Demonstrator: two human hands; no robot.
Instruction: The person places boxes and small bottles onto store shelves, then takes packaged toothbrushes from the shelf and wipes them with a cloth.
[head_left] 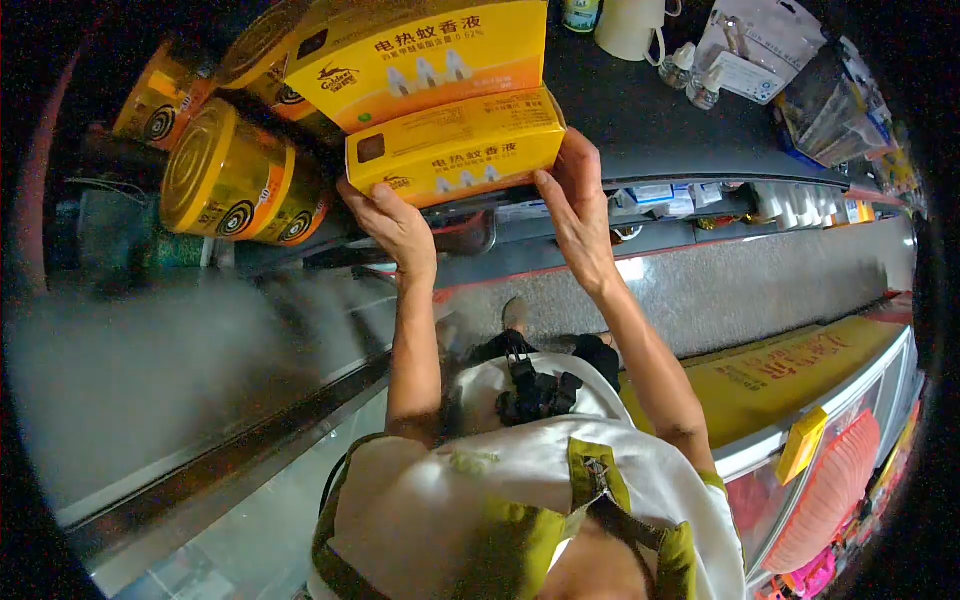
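Note:
Between my hands is a yellow box of mosquito repellent liquid [455, 150], printed with Chinese lettering and small white bottles. My left hand [398, 228] grips its left end, thumb on the front lower edge. At the right end, my right hand [580, 205] has its thumb at the lower front corner and its fingers along the side. A larger yellow panel [430, 60] with matching print rises directly behind the box; I cannot tell whether the two are joined. Both hands' fingers are partly hidden by the box.
Yellow round tubs [215, 175] stand on the left. A dark shelf [600, 100] carries a white mug [630, 28], small clear bottles [705, 88] and a zip bag [755, 45]. Packets fill a lower shelf [680, 200]. Behind the aisle is a yellow-topped case [770, 375] with a pink item [825, 490].

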